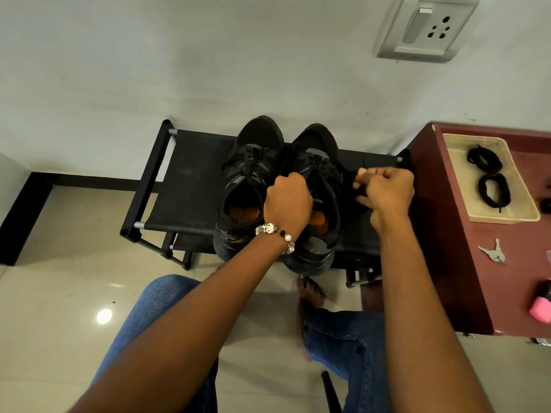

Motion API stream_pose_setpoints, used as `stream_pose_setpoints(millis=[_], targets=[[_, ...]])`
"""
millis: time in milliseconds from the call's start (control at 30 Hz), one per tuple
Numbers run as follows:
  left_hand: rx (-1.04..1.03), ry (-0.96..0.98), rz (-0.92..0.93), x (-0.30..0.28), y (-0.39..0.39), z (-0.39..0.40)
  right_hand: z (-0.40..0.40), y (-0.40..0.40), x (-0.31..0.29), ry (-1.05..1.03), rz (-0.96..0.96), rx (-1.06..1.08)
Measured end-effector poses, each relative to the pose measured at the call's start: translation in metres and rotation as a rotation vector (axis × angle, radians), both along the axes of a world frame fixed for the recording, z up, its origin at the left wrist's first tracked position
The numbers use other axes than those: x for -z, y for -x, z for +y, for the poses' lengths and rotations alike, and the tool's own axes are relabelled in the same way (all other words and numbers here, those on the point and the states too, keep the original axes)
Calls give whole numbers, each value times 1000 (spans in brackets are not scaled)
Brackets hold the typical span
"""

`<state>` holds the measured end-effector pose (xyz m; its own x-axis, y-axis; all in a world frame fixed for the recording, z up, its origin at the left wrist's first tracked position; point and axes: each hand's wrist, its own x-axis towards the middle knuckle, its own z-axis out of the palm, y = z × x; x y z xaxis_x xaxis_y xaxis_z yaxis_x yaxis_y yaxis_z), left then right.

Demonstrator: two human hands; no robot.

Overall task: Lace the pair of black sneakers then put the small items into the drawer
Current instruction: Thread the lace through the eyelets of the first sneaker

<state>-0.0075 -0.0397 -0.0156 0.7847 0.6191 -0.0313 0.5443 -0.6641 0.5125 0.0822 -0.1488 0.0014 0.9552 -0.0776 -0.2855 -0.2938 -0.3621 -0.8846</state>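
Pale wall w/ a socket (429, 28) upper right; tiled floor below. Black rack (185, 186) at frame centre holds 2 black sneakers (253, 186) side by side. Left hand (287, 201), fingers curled, sits over the right-side sneaker (320, 174); its grip is hidden. Right hand (384, 192) pinches a black lace (353, 177) pulled toward the right edge. Step looks like lacing that shoe; next probably needs the lace tip fed thru an eyelet. Right: maroon cabinet (447, 234) w/ tray (527, 217) of spare laces (493, 190), keys (493, 253).
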Motion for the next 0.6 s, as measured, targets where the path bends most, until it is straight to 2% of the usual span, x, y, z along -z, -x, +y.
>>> stream_pose_setpoints(millis=[67,100,167,233,267,333,367,433,500,600], targets=[[1,39,-3,0,0,1,-9,-3,-3,348,-93,-77],[15,74,-9,-1,0,3,-11,-4,-7,455,-154,-105],[61,200,-72,-9,-1,8,-11,-3,-20,399,-249,-182],[82,340,-159,-24,-5,16,-6,2,-33,211,-179,-345],[80,360,-220,-31,-8,21,-2,5,-36,199,-98,-463],[119,301,-299,-39,-19,31,7,15,-33,402,10,-678],[186,241,-271,-41,-25,35,11,21,-28,544,1,-738],[420,43,-63,-42,-38,39,16,32,-17,709,-94,-734],[575,-104,149,-42,-48,40,15,37,-8,720,-184,-659],[570,-180,223,-41,-57,40,11,35,-3,673,-217,-551]])
